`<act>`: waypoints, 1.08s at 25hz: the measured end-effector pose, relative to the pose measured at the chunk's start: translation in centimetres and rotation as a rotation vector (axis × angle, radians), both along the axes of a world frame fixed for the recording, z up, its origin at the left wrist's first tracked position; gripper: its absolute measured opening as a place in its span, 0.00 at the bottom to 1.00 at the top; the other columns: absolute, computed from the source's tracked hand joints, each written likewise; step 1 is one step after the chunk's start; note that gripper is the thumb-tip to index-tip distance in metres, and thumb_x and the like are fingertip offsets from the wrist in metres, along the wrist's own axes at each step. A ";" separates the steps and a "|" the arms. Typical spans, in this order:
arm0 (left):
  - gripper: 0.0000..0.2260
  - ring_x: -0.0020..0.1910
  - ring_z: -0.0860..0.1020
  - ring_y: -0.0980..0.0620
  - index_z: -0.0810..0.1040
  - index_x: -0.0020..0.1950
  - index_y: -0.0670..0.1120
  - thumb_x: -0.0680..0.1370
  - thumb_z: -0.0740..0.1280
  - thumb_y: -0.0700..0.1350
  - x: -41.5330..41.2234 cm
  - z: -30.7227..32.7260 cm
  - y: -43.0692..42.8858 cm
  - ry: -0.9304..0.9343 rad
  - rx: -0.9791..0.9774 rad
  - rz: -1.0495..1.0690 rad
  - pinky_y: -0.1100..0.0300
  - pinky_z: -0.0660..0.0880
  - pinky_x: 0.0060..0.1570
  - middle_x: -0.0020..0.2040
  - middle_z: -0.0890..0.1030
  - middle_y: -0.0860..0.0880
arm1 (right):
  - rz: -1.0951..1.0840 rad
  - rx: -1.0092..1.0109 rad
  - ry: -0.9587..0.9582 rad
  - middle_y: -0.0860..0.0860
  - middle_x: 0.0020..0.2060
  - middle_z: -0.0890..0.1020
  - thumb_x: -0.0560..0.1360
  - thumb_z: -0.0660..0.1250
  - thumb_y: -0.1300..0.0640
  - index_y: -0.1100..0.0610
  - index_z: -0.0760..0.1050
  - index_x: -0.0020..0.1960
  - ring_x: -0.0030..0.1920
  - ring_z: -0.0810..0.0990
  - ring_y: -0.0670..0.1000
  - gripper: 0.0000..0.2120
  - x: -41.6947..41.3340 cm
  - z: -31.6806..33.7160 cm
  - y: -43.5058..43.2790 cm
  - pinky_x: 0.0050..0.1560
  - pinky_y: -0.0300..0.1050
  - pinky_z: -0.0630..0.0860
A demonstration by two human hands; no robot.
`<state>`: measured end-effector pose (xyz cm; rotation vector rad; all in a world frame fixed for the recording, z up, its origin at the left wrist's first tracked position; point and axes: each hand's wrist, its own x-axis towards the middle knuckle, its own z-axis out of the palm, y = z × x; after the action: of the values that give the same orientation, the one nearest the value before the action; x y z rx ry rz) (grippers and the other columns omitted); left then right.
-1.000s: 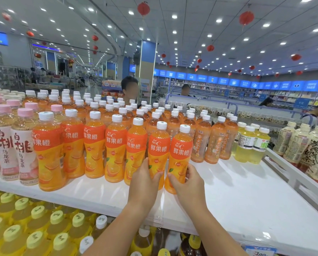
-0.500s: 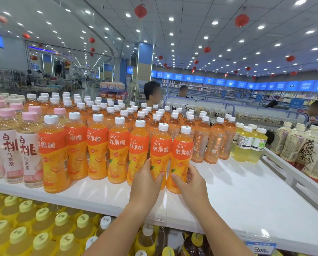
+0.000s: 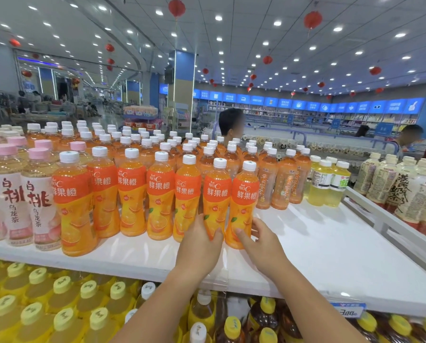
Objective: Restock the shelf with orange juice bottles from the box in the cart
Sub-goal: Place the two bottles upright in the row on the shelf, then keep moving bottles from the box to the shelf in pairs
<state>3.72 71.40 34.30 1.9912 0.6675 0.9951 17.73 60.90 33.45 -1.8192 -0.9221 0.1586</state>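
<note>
Orange bottles (image 3: 216, 191) stand shelved, gripped by left hand (image 3: 199, 246) and right hand (image 3: 259, 243).

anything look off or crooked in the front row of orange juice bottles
The leftmost orange juice bottle stands forward of its row, nearer the shelf edge than its neighbours. Nothing looks spilled or damaged.

White shelf (image 3: 330, 256), upright orange juice bottles (image 3: 160, 194).

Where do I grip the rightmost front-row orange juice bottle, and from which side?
Grip the upright white-capped plastic orange juice bottle at its lower body, from the front right: a neighbour bottle crowds its left, while the white shelf to its right is bare.
</note>
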 end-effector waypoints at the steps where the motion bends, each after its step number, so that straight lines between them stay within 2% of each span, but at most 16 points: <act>1: 0.14 0.56 0.78 0.55 0.74 0.65 0.55 0.79 0.66 0.52 -0.1 -0.1 0.1 -0.004 0.006 -0.023 0.56 0.76 0.54 0.57 0.80 0.58 | -0.006 -0.011 0.001 0.40 0.58 0.82 0.77 0.69 0.42 0.46 0.75 0.65 0.61 0.79 0.45 0.18 -0.1 -0.1 -0.1 0.63 0.48 0.76; 4: 0.14 0.59 0.77 0.55 0.72 0.65 0.56 0.80 0.65 0.52 -0.4 -0.5 0.3 -0.020 -0.013 -0.080 0.54 0.75 0.57 0.59 0.79 0.58 | -0.023 -0.030 0.037 0.37 0.59 0.82 0.76 0.66 0.36 0.43 0.75 0.65 0.62 0.79 0.42 0.20 -0.4 -0.3 -0.1 0.66 0.52 0.75; 7: 0.18 0.63 0.74 0.58 0.69 0.71 0.55 0.81 0.64 0.51 -1.1 -0.6 -0.3 -0.061 -0.013 -0.128 0.60 0.70 0.61 0.65 0.74 0.61 | -0.057 -0.036 0.075 0.37 0.62 0.81 0.73 0.63 0.30 0.41 0.75 0.64 0.65 0.77 0.45 0.24 -0.7 -0.4 -0.3 0.68 0.55 0.74; 10: 0.23 0.69 0.67 0.58 0.64 0.77 0.52 0.82 0.63 0.51 -1.5 -0.3 -1.4 -0.039 -0.024 -0.130 0.62 0.62 0.67 0.69 0.66 0.60 | -0.068 -0.030 0.101 0.41 0.65 0.78 0.77 0.64 0.36 0.43 0.72 0.68 0.68 0.76 0.45 0.23 -1.5 -0.2 -1.3 0.69 0.55 0.73; 12: 0.22 0.74 0.65 0.52 0.65 0.76 0.50 0.82 0.62 0.52 -1.4 -0.5 -2.7 -0.005 -0.022 -0.130 0.60 0.61 0.70 0.74 0.66 0.55 | -0.100 -0.043 0.108 0.45 0.69 0.76 0.78 0.63 0.37 0.49 0.69 0.74 0.69 0.74 0.46 0.28 -2.2 -0.3 -2.8 0.70 0.57 0.72; 15: 0.21 0.72 0.67 0.49 0.66 0.74 0.50 0.82 0.61 0.54 -2.1 -0.7 -5.2 0.039 -0.016 -0.174 0.55 0.66 0.68 0.72 0.70 0.52 | -0.104 -0.050 0.081 0.44 0.70 0.74 0.78 0.63 0.36 0.48 0.66 0.76 0.70 0.72 0.45 0.31 -3.4 -0.3 -6.2 0.72 0.56 0.71; 19: 0.26 0.76 0.64 0.52 0.62 0.79 0.49 0.83 0.60 0.56 -2.5 -0.8 -10.0 0.068 -0.024 -0.282 0.56 0.62 0.72 0.77 0.66 0.52 | -0.144 -0.050 0.039 0.42 0.71 0.73 0.80 0.62 0.40 0.47 0.65 0.77 0.71 0.70 0.42 0.27 -4.8 0.2 -12.9 0.74 0.52 0.68; 22: 0.26 0.77 0.63 0.55 0.62 0.79 0.50 0.83 0.60 0.56 -2.5 -0.9 -15.4 0.111 -0.032 -0.406 0.58 0.61 0.72 0.78 0.65 0.53 | -0.221 -0.026 0.060 0.41 0.72 0.72 0.80 0.62 0.41 0.46 0.64 0.77 0.72 0.68 0.41 0.27 -6.5 0.1 -19.8 0.74 0.50 0.67; 27: 0.26 0.74 0.65 0.57 0.64 0.78 0.54 0.81 0.61 0.61 -2.6 -2.8 -26.7 0.178 -0.122 -0.637 0.57 0.64 0.71 0.76 0.67 0.58 | -0.390 0.019 0.141 0.42 0.73 0.72 0.81 0.63 0.43 0.46 0.65 0.77 0.73 0.69 0.42 0.26 -10.4 -1.5 -33.2 0.73 0.49 0.69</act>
<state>1.17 44.74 31.53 2.0009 0.1468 0.3884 7.30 27.68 32.00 -1.9069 -0.4570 0.0312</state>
